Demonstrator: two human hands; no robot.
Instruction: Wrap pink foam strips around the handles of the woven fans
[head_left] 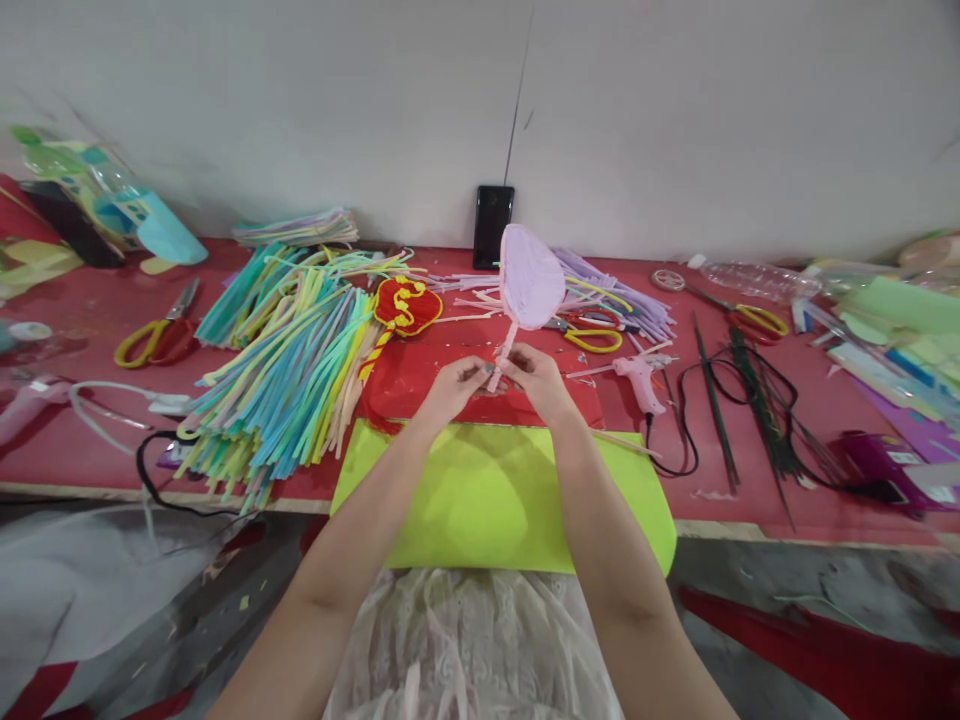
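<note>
A flat lilac fan-shaped craft piece (531, 278) stands upright, slightly tilted, on a pink wrapped stem (505, 347). My left hand (459, 385) pinches the lower end of this stem from the left. From the right, my right hand (534, 375) closes its fingers on the same stem. Whether a loose strip lies between the fingertips is too small to tell. Beneath my hands is a red board (420, 385), with a lime-green sheet (480, 500) nearer to me. A red fan-shaped piece (407, 306) with yellow trim lies left of my hands.
A big pile of pastel pipe cleaners (285, 360) lies at left, beside scissors (161, 330). A black phone (493, 225) leans on the wall. At right are lilac pipe cleaners (622, 290), yellow-handled scissors (596, 335), a pink glue gun (641, 380) with its cord, and dark green stems (757, 400).
</note>
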